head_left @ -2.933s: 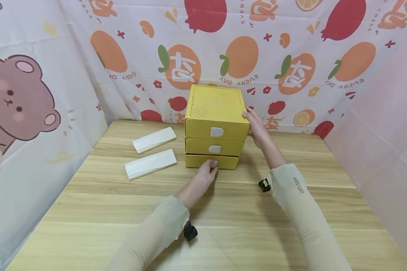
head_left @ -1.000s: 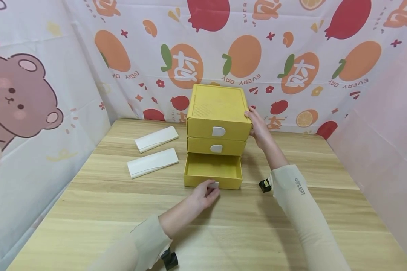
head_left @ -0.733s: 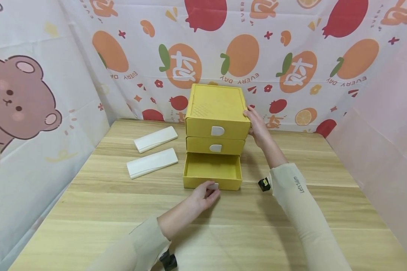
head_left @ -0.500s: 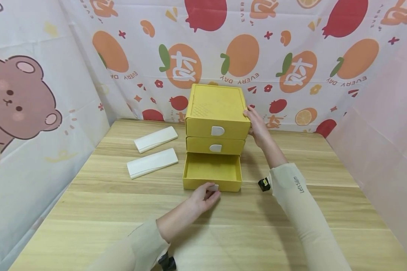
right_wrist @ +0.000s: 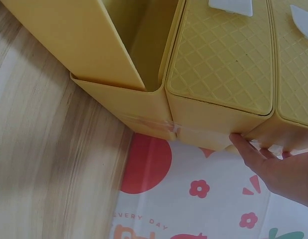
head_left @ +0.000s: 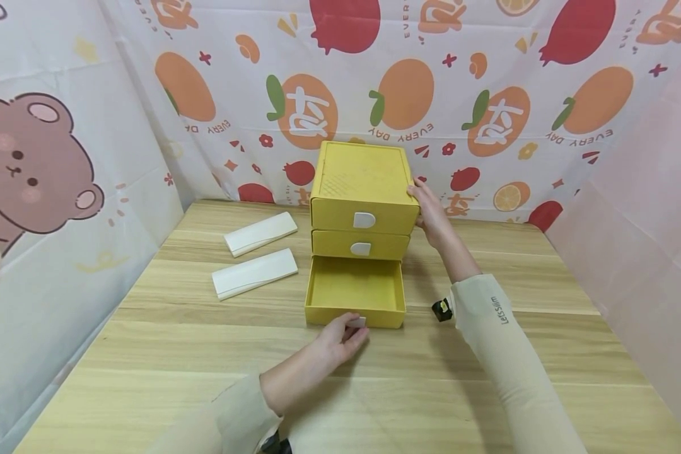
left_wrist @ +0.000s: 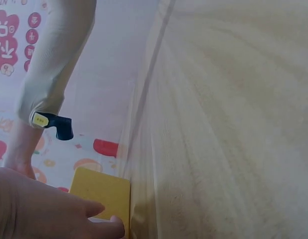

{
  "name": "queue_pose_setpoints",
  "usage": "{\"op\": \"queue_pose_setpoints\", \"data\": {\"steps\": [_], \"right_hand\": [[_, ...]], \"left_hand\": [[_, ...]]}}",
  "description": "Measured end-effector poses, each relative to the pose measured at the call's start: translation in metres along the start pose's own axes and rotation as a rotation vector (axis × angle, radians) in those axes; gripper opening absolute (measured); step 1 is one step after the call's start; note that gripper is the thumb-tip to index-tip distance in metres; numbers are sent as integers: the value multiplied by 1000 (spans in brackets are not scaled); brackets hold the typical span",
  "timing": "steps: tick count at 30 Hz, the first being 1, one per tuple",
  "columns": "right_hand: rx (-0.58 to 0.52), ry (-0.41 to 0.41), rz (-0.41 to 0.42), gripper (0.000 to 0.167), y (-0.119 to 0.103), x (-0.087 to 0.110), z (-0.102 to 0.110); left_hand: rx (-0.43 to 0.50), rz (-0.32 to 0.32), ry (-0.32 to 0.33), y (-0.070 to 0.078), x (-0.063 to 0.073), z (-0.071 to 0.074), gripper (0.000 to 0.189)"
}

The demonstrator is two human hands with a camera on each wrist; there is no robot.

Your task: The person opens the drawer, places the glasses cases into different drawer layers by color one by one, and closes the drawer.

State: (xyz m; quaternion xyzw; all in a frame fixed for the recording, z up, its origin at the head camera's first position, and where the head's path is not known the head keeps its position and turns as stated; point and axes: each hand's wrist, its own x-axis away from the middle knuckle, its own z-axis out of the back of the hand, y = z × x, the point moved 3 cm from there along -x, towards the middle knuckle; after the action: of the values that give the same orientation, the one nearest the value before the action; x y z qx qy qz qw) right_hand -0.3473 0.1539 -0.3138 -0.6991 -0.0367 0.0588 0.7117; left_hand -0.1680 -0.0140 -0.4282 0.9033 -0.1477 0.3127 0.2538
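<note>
A yellow drawer unit [head_left: 366,170] with three stacked drawers stands at the back middle of the table. Its bottom drawer [head_left: 354,284] is pulled well out, and only bare yellow floor shows inside. My left hand [head_left: 331,340] pinches the white drawer handle [head_left: 356,322] on that drawer's front. In the left wrist view, the left thumb and fingers overlap the yellow drawer front [left_wrist: 106,191]. My right hand [head_left: 431,211] rests against the unit's upper right side, fingertips at the top edge. The right wrist view shows those fingers [right_wrist: 251,154] laid along the side wall.
Two white flap-fronted cases [head_left: 261,234] lie slanted on the wooden table [head_left: 459,391], left of the drawer unit. A fruit-print curtain [head_left: 232,88] hangs close behind, with pale cloth walls to either side. The upper two drawers are closed.
The left hand has drawn the bottom drawer from nearly closed to far out toward the person, still moving slightly in the last half second. The right hand stays on the unit's side.
</note>
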Motion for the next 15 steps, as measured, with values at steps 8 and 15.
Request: {"op": "queue_pose_setpoints", "data": {"steps": [8,15], "right_hand": [[-3,1,-15,56,-1,0,-1],[-4,11,-24,57,-1,1,-1]], "left_hand": [[7,11,-9,-3,7,3,48],[-34,-7,-18,-4,13,6,36]]}}
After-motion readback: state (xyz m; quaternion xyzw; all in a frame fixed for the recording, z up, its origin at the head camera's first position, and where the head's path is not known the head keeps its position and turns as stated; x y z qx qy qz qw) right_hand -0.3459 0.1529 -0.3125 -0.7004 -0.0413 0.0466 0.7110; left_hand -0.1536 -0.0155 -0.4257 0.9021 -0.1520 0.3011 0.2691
